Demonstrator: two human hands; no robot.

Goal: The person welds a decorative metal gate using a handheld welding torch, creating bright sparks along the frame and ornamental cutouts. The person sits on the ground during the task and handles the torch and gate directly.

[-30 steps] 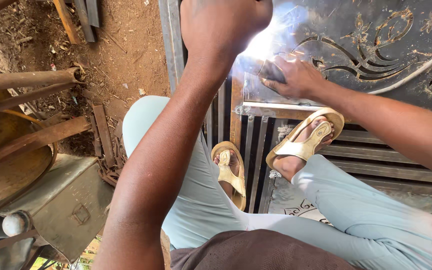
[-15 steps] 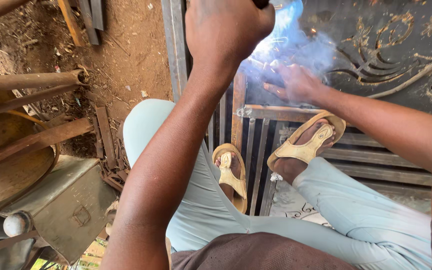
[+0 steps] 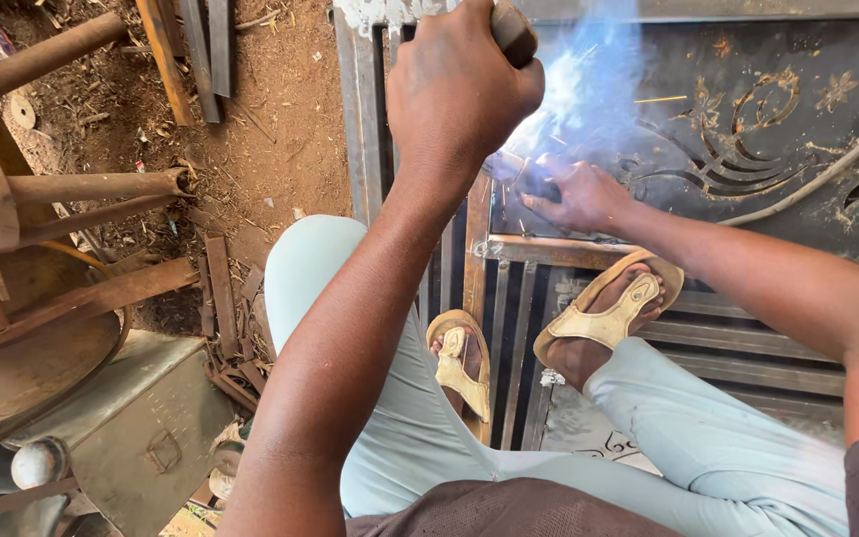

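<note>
Fingers of left hand (image 3: 459, 94) clenched on one handle (image 3: 512, 30), right hand (image 3: 579, 194) gripping welding rod holder (image 3: 509, 167), two sandals (image 3: 459, 363)

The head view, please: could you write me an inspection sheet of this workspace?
Surface: dark metal gate with scrollwork, lying flat on bare dirt; both sandalled feet rest on its bars.
Job's things: a brown-handled tool, bright glare and bluish smoke at the gate.
Clutter: rusty pipes, flat steel offcuts, a grey-green metal box.
Grippers: left hand fisted round the tool handle; right hand pressed on the gate beside the glare, what its fingers hold cannot be told.
Cables: a pale hose or cable crosses the gate.
Surroundings: brown soil strewn with scrap.
</note>
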